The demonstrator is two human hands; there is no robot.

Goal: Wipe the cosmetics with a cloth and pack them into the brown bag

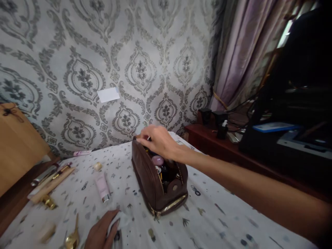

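A brown cosmetic bag [142, 166] stands unzipped on the patterned white cloth, with a pinkish-purple rounded item [157, 160] and several dark items inside. My right hand [159, 140] reaches over its far end, fingers curled at the opening; a small dark bit shows by them, too little to name. Low in the view, my left hand [102, 230] has thumb and fingers closed on a thin white wipe [123, 220]. Beyond the left hand lies a pale pink tube [102, 186] with a silver cap. A gold item with a thin stem [73, 238] rests to its left.
On the left are a small gold bottle [48, 202], a beige block [98, 166], a blurred beige piece [47, 233] and several long slim items. A pink tube [82, 153] lies by the wall. A reddish-brown desk [207, 141] borders the right side.
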